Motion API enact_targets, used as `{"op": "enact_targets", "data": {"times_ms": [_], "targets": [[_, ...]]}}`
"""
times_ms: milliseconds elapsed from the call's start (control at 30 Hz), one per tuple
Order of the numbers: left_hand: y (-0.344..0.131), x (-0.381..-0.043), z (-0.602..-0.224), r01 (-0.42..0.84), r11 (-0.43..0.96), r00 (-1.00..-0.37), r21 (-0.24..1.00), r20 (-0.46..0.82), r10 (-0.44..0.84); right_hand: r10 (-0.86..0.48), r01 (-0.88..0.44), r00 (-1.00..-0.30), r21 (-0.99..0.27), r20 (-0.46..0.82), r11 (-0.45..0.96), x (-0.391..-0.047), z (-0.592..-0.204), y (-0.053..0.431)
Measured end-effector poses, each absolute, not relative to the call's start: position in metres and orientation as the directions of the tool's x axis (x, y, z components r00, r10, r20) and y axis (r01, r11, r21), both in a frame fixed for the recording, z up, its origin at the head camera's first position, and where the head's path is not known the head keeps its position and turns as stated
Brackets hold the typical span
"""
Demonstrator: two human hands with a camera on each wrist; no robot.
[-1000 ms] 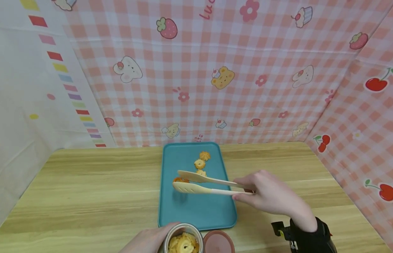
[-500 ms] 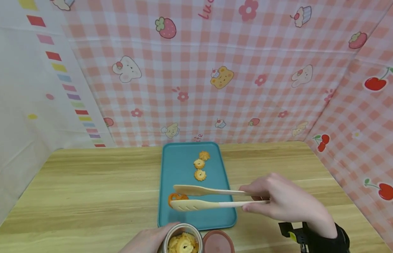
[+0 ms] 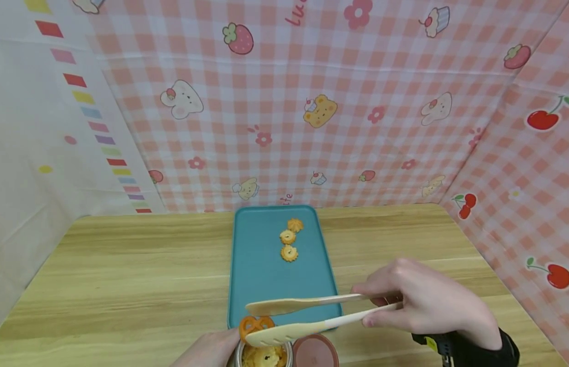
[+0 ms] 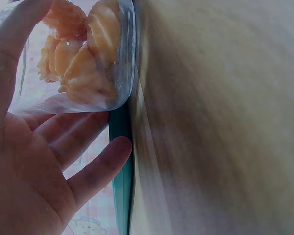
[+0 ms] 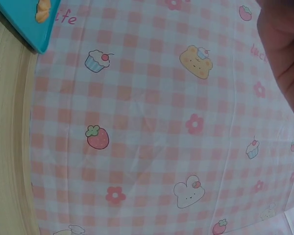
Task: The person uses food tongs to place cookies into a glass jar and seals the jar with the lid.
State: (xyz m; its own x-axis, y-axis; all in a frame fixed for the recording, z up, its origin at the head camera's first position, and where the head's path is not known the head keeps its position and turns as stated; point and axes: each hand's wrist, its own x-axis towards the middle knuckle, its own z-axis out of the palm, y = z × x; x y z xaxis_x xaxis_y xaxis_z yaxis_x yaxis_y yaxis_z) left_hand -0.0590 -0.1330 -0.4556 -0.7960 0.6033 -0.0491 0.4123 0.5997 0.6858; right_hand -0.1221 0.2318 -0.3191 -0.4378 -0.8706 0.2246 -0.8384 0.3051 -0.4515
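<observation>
My right hand holds a pair of light tongs, whose tips have an orange-brown pretzel between them. The pretzel hangs over the mouth of a clear jar and partly hides the rim. Several piped butter cookies lie inside the jar. Seen from the left wrist, my left hand grips the jar, thumb on one side and fingers on the other. Only a part of the right hand shows in the right wrist view, and the tongs are out of it.
A blue-green tray lies on the wooden table, with three cookies in a row toward its far end. A round reddish lid lies right of the jar. Checked cloth covers the back and right walls.
My right hand has brought the tongs and pretzel from over the middle of the tray toward me, to above the jar. My left hand and the jar have stayed in place.
</observation>
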Motion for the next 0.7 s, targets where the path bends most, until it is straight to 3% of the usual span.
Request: {"op": "enact_targets", "data": {"times_ms": [100,300,533,700], "targets": [[-0.1328,-0.0592,-0.4548,0.39,0.586,-0.793,0.71,-0.064,0.606,-0.887,-0.861,-0.4,-0.428,0.233,0.275,-0.1217,-0.3185,0.2321],[-0.1316,-0.062,-0.4532,0.328,0.583,-0.777,0.744,-0.139,0.614,-0.895,-0.86,-0.388,-0.434,0.219,0.267,-0.12,-0.3163,0.2318],[-0.1317,-0.0608,-0.4503,0.363,0.609,-0.787,0.705,-0.118,0.606,-0.884,-0.817,-0.447,-0.466,0.139,0.34,-0.1153,-0.3128,0.2297],[-0.1328,-0.0617,-0.4585,0.379,0.606,-0.785,0.7,-0.104,0.611,-0.886,-0.816,-0.445,-0.467,0.132,0.34,-0.1145,-0.313,0.2268]]}}
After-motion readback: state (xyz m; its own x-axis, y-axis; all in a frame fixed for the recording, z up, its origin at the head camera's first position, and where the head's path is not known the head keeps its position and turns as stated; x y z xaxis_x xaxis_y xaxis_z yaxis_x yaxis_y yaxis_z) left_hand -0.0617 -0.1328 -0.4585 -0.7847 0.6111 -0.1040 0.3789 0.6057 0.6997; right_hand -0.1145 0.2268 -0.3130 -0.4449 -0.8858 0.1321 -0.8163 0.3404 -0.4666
